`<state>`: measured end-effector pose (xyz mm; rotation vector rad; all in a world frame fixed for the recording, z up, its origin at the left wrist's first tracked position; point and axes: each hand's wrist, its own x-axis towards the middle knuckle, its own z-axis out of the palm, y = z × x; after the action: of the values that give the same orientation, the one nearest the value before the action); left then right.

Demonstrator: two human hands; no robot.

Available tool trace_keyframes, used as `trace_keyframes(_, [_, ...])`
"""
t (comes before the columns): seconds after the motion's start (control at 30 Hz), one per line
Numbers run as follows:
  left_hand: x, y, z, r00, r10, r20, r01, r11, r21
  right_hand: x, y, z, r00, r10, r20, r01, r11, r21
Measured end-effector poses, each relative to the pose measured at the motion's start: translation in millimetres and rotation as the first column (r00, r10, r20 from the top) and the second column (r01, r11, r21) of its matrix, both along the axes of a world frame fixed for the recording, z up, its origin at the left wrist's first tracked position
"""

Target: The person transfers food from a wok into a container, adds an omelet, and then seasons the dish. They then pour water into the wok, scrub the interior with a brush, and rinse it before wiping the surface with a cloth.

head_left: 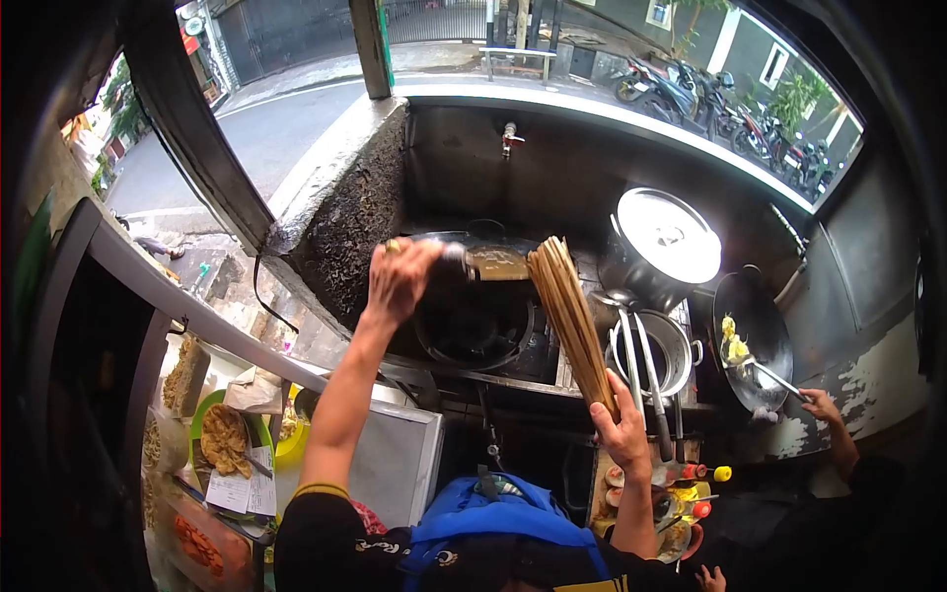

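My left hand is closed around the dark handle of a flat, brownish, broad-bladed tool, smeared by motion. It is held up over the far side of a dark wok on the stove. The tip of the tool reaches close to the top of a bundle of split bamboo strips, which my right hand grips near its lower end. The bundle leans up and to the left, between the wok and a metal pot with ladles across it.
A large lidded pot stands at the back right. Another person's hand holds a utensil in a second wok with yellow food. Sauce bottles stand at lower right; a plate with fried food lies at left. A tap juts from the back wall.
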<state>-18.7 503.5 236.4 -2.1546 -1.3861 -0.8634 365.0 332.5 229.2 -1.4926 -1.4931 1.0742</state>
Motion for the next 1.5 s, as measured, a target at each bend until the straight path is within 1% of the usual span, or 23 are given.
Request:
trace_keyframes(0.07, [3,38,22,1.000,0.024,-0.003,-0.024,0.999,0.039,6,-4,-4,1.000,-0.020,-0.022,0.021,0.999,0.034])
trace_keyframes(0.13, [6,75,37,0.997,0.061,-0.052,-0.061,0.998,0.005,10,-9,-3,0.997,-0.070,-0.021,0.071,0.994,0.078])
trace_keyframes(0.17, [4,93,42,0.993,0.091,-0.078,-0.089,0.996,0.033,14,-12,-5,0.997,-0.067,-0.040,0.070,0.994,0.081])
trace_keyframes(0.23, [-1,126,51,0.978,0.184,-0.102,-0.186,0.983,-0.013,18,-21,-8,0.994,-0.102,-0.034,0.105,0.990,0.090])
trace_keyframes(0.27, [-2,139,53,0.971,0.212,-0.115,-0.219,0.975,-0.050,19,-25,-10,0.992,-0.127,-0.022,0.128,0.987,0.096])
trace_keyframes(0.3, [1,150,52,0.972,0.205,-0.115,-0.212,0.976,-0.048,21,-29,-13,0.988,-0.142,-0.067,0.147,0.986,0.076])
trace_keyframes(0.37, [5,171,50,0.938,0.325,-0.124,-0.330,0.944,-0.021,24,-35,-16,0.983,-0.158,-0.092,0.166,0.983,0.083])
trace_keyframes(0.4, [7,181,50,0.938,0.322,-0.126,-0.327,0.945,-0.014,25,-38,-19,0.979,-0.168,-0.116,0.178,0.980,0.084])
trace_keyframes(0.47, [12,189,54,0.941,0.332,-0.062,-0.332,0.943,0.010,25,-38,-25,0.971,-0.169,-0.168,0.182,0.981,0.068])
trace_keyframes(0.53, [19,196,63,0.911,0.396,-0.112,-0.406,0.909,-0.089,23,-39,-26,0.942,-0.179,-0.285,0.209,0.975,0.079])
trace_keyframes(0.6, [24,198,66,0.898,0.425,-0.111,-0.438,0.889,-0.135,23,-35,-23,0.940,-0.187,-0.286,0.220,0.972,0.087])
trace_keyframes(0.67, [26,196,62,0.893,0.445,-0.064,-0.449,0.881,-0.149,22,-35,-24,0.915,-0.201,-0.349,0.244,0.966,0.085])
trace_keyframes(0.7, [26,194,59,0.888,0.453,-0.079,-0.460,0.874,-0.157,20,-33,-26,0.899,-0.209,-0.385,0.260,0.962,0.084])
trace_keyframes(0.73, [28,185,63,0.894,0.441,-0.082,-0.447,0.866,-0.224,24,-34,-29,0.900,-0.193,-0.392,0.233,0.971,0.057])
trace_keyframes(0.83, [19,163,45,0.946,0.320,-0.044,-0.323,0.942,-0.093,23,-35,-34,0.887,-0.176,-0.428,0.219,0.974,0.054])
trace_keyframes(0.93, [20,104,21,0.974,0.214,-0.079,-0.220,0.973,-0.068,20,-43,-38,0.866,-0.177,-0.468,0.213,0.977,0.025])
trace_keyframes(1.0, [21,56,-8,0.965,0.212,-0.155,-0.241,0.950,-0.198,18,-41,-40,0.857,-0.118,-0.501,0.154,0.988,0.030])
trace_keyframes(1.07, [21,20,-26,0.991,0.112,-0.074,-0.126,0.965,-0.230,12,-36,-41,0.869,-0.103,-0.484,0.149,0.987,0.058])
trace_keyframes(1.17, [21,-10,-50,0.997,0.078,0.012,-0.073,0.971,-0.227,5,-27,-38,0.838,-0.072,-0.541,0.124,0.990,0.061])
trace_keyframes(1.27, [26,-44,-74,0.998,0.063,0.015,-0.056,0.957,-0.286,0,-27,-38,0.819,-0.028,-0.573,0.067,0.997,0.046])
trace_keyframes(1.33, [29,-64,-100,0.998,0.069,-0.013,-0.069,0.955,-0.288,-4,-28,-43,0.839,-0.008,-0.544,0.054,0.996,0.069])
trace_keyframes(1.4, [31,-81,-116,0.998,0.068,-0.019,-0.071,0.954,-0.291,-11,-29,-44,0.774,0.014,-0.633,0.054,0.995,0.087])
trace_keyframes(1.5, [34,-105,-131,0.998,0.061,0.001,-0.058,0.950,-0.307,-16,-29,-53,0.759,0.022,-0.650,0.016,0.998,0.053])
